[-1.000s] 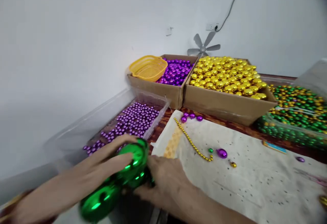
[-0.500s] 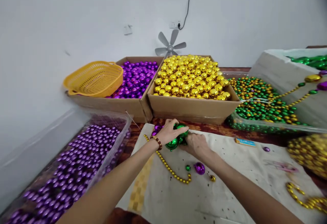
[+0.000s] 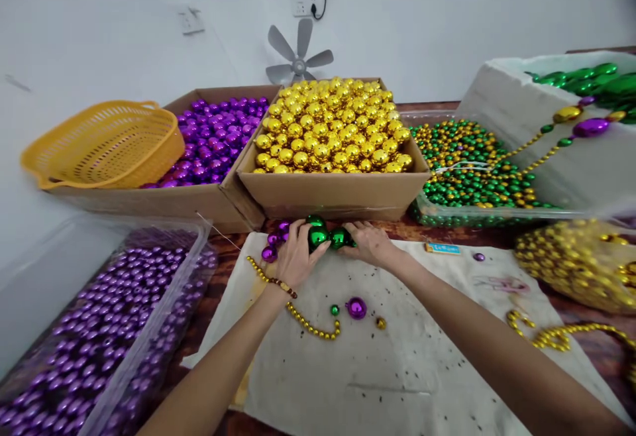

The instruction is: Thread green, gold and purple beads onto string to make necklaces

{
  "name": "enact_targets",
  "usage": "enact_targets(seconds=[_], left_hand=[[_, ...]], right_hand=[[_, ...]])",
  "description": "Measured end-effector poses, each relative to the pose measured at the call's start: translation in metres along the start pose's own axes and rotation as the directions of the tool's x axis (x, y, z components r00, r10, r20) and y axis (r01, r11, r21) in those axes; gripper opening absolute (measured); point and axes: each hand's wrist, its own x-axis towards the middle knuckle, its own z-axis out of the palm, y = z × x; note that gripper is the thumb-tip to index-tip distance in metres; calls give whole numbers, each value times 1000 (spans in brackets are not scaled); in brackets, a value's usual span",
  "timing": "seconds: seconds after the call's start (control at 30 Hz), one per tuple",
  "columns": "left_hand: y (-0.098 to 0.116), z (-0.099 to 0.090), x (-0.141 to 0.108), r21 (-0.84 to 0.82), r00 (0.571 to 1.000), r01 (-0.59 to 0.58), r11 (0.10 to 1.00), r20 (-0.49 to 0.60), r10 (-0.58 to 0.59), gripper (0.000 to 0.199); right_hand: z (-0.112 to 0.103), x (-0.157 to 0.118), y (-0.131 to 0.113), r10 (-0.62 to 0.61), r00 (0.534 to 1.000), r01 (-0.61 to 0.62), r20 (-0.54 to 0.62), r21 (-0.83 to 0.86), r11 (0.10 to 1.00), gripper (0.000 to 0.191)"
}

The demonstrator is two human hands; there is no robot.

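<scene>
Several shiny green balls [image 3: 318, 237] lie at the far edge of the white cloth [image 3: 318, 370]. My left hand [image 3: 297, 254], a beaded bracelet at its wrist, curls around the green balls on their left side. From the right, my right hand [image 3: 368, 242] closes its fingers over the green balls at that end, partly hiding them. Purple balls [image 3: 271, 245] sit just left of my left hand. A strand of gold beads [image 3: 313, 328] runs under my left wrist. Nearer me lie a small green bead [image 3: 334, 309], a purple ball [image 3: 356, 307] and a small gold bead [image 3: 380, 323].
Behind stand cardboard boxes of purple balls [image 3: 218, 128] and gold balls [image 3: 332, 124], with a yellow basket [image 3: 109, 148]. Clear bins hold purple beads [image 3: 114, 317] and green-gold beads [image 3: 477, 164]. At right are a foam box [image 3: 527, 118], bagged gold beads [image 3: 561, 264] and pink-handled scissors [image 3: 507, 284].
The view has turned right and dipped, so the scene sits farther left. My hands have moved somewhat apart, and the green balls between them show more clearly.
</scene>
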Motion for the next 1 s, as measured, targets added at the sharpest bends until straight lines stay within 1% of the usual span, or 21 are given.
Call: enact_targets(seconds=[0.07,0.13,0.2,0.23,0.3,0.37,0.4,0.47,0.53,0.57,0.6,0.67,0.73,0.8,0.9,1.0], left_hand=[[7,3,-3,116,1000,-25,993,14,24,55],[14,6,-6,241,998,-50,969,53,39,57],[22,7,-6,347,994,-69,935,103,35,57],[25,8,-6,389,992,-74,918,123,28,56],[31,8,-4,448,988,-85,890,152,17,57],[35,8,-2,477,984,-104,873,178,20,59],[36,8,-2,484,982,-115,868,189,25,61],[37,7,-1,491,980,-124,862,198,28,65],[37,6,-2,495,980,-125,860,196,30,69],[37,5,-3,497,981,-126,859,194,31,70],[37,3,-4,499,981,-127,857,190,35,71],[39,0,-7,504,984,-131,854,172,49,70],[45,-3,-9,500,989,-130,856,130,75,65],[56,-2,-10,467,987,-158,870,95,128,57],[81,7,-7,372,965,-263,890,109,240,46],[106,23,1,299,942,-331,895,158,296,46]], right_hand=[[-1,-4,7,-9,1000,10,-22,30,999,66],[-5,-12,13,-9,999,12,-52,55,998,66],[-12,-30,18,4,996,2,-89,71,997,63],[-16,-44,20,17,994,-8,-109,76,997,59],[-21,-80,21,40,990,-27,-135,94,995,47],[-21,-125,18,41,994,-26,-100,144,989,28],[-18,-149,15,27,999,-19,-43,184,983,21],[-9,-192,9,-16,997,-4,77,252,968,15],[3,-224,2,-44,988,2,145,279,960,12],[10,-235,-1,-50,985,4,164,269,963,10],[17,-242,-4,-52,983,7,179,245,970,10],[29,-247,-7,-47,979,14,199,166,986,12],[38,-246,-9,-45,980,27,196,94,995,18],[43,-244,-8,-55,983,46,177,51,998,23],[46,-242,-7,-80,985,80,151,8,997,25],[47,-242,-7,-105,985,107,137,-2,994,26]])
